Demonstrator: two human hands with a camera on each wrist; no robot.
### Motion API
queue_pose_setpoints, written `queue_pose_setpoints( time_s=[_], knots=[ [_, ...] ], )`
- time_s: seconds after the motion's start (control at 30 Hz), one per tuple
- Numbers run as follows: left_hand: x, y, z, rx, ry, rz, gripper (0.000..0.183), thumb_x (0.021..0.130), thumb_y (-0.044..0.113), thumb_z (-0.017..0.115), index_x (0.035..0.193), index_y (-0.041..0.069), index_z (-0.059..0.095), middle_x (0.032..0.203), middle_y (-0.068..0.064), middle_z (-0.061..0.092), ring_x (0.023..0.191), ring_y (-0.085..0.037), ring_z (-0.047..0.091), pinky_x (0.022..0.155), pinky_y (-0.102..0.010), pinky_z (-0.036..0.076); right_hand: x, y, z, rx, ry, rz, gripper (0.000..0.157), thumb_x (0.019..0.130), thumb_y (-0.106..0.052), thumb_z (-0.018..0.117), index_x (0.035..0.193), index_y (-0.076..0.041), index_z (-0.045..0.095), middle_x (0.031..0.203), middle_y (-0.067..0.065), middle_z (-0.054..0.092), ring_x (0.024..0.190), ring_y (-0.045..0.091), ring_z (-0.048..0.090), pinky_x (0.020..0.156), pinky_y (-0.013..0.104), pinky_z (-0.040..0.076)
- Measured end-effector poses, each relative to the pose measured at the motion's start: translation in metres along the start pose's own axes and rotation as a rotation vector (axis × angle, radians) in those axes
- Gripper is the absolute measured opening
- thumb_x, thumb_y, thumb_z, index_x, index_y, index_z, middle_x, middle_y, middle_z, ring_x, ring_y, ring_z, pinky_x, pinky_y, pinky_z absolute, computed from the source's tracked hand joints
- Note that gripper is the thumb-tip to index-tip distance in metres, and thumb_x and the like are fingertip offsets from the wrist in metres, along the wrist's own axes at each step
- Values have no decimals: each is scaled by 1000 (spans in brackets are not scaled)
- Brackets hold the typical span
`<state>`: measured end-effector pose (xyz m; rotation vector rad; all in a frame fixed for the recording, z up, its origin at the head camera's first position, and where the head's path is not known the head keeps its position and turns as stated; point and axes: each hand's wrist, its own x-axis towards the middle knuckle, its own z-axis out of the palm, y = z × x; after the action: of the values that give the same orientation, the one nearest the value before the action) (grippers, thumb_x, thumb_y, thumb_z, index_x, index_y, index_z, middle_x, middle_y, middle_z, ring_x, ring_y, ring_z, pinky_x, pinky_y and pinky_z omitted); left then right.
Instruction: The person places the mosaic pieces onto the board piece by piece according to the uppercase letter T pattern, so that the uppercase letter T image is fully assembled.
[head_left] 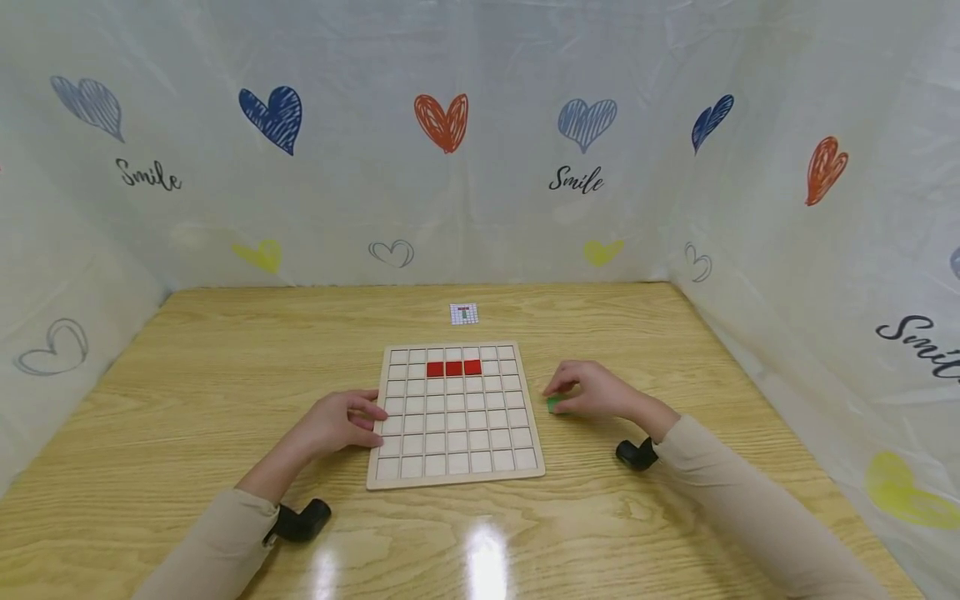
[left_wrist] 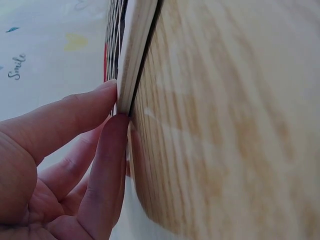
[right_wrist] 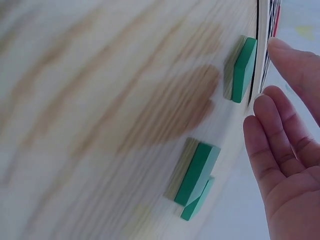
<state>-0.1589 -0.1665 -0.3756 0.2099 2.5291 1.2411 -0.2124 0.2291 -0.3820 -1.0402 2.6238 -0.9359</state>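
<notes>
Gridded board (head_left: 456, 421) lay flat between my hands, three red tiles (head_left: 453, 368) in one row, farther out than my left fingers. From above, just one green tile (head_left: 552, 404) peeked out below my right fingers; the right wrist view showed three green tiles (right_wrist: 244, 70) on the table (head_left: 585, 533), one close to the board's edge. Beyond my fingertips, past the far edge, sat a small printed card (head_left: 464, 313). A narrow strip of wood parted my right hand (head_left: 596, 390) from the board's right edge, with more room nearer my wrists. My left hand (head_left: 337, 422), fingers loosely spread, touched the left edge; my right fingers hung relaxed, holding nothing.
</notes>
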Motion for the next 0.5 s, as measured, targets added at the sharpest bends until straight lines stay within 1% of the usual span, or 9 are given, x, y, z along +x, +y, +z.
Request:
queue_pose_setpoints(
  time_s=[0.23, 0.37, 0.5],
  knots=[
    [1, -1, 0, 4, -2, -5, 31, 73, 6, 79, 100, -2, 68, 141, -25, 37, 95, -27, 61, 78, -35, 51, -7, 2, -2, -13, -18, -13, 18, 79, -10, 74, 97, -7, 72, 92, -1, 61, 83, 15, 57, 74, 32, 50],
    [1, -2, 0, 1, 0, -7, 31, 72, 5, 79, 100, -2, 68, 140, -24, 37, 95, -26, 60, 78, -35, 51, -8, 4, -2, -11, -27, -23, 16, 80, -9, 74, 95, -9, 71, 93, -1, 61, 82, 15, 57, 73, 31, 50],
    [2, -2, 0, -2, -1, -8, 31, 72, 5, 79, 100, -2, 68, 141, -24, 37, 96, -27, 60, 79, -35, 51, -8, 6, -2, -3, -40, -12, 13, 80, -8, 74, 92, -10, 71, 93, -2, 61, 80, 14, 56, 72, 30, 50]
  ],
)
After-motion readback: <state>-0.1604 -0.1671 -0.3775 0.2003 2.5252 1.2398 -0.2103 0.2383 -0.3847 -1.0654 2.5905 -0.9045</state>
